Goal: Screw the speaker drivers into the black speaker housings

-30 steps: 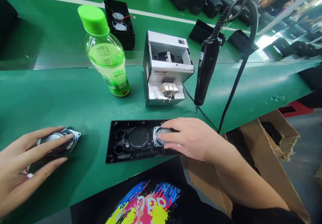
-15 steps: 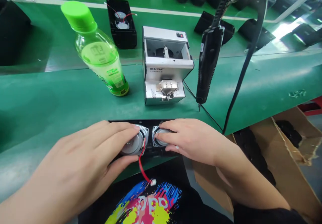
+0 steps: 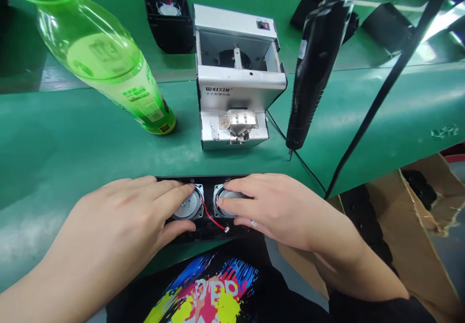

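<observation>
A long black speaker panel (image 3: 208, 234) lies near the table's front edge, with two round metal-backed speakers set in it. My left hand (image 3: 125, 216) curls around the left speaker (image 3: 190, 206), fingers over its far rim and thumb at its near side. Over the right speaker (image 3: 230, 204) bends my right hand (image 3: 279, 207), fingertips on its frame and back. A red wire (image 3: 211, 217) with a small white plug runs from the left speaker and rests on the panel between the two. Part of each speaker is hidden under my fingers.
Behind the panel stands a silver screw feeder (image 3: 236, 83). A green-capped bottle (image 3: 119, 66) is on its left; a black electric screwdriver (image 3: 316, 76) hangs on its right beside a cable. A black speaker box (image 3: 169, 27) sits further back. Cardboard boxes (image 3: 414, 236) stand at lower right.
The left speaker now sits flatter in the panel, and its red wire has swung from the front edge onto the panel. Both hands stay on the speakers. The camera view has come closer.
</observation>
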The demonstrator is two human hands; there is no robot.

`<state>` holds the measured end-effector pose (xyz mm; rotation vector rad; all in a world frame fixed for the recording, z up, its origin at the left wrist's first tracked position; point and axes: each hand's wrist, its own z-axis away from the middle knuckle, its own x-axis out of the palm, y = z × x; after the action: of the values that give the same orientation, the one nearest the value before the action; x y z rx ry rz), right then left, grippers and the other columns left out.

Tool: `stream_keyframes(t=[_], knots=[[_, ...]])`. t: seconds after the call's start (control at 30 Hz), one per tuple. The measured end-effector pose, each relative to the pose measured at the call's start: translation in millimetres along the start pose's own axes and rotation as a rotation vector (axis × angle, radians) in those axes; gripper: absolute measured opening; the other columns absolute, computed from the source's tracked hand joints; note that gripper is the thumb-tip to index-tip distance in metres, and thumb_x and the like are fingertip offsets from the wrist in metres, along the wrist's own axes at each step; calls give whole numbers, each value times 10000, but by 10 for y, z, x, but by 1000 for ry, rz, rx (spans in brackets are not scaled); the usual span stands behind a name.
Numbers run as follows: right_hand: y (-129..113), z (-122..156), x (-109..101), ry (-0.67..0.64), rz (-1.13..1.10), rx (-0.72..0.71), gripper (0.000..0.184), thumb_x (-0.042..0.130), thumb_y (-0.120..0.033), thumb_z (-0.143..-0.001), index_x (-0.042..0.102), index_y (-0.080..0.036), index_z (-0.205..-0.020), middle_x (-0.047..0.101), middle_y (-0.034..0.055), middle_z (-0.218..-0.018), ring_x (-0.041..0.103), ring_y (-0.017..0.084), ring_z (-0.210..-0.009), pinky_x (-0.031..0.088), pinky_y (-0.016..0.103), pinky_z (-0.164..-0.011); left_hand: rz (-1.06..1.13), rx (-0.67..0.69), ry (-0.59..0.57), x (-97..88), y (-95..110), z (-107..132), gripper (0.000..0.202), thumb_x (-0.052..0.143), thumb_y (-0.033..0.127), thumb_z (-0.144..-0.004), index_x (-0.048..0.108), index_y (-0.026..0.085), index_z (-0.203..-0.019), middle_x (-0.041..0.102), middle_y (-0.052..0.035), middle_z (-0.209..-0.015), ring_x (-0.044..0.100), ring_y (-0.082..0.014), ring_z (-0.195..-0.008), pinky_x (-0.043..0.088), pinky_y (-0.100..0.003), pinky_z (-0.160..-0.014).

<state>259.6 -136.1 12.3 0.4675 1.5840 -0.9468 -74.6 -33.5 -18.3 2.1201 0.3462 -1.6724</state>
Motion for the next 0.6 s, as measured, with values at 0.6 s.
stream_keyframes(t=[0.6], knots=[[-28,-4,27,40,0,-9,268,654,-204,-1285,870,-187,-1442,939,142,-1434,907,302,-1165,747,454,-920,157,23,-23,-4,-143,99,335,587,434,-1287,857,384,-1478,987,-12,-1298,887,-300,-1052,525,-520,-853]])
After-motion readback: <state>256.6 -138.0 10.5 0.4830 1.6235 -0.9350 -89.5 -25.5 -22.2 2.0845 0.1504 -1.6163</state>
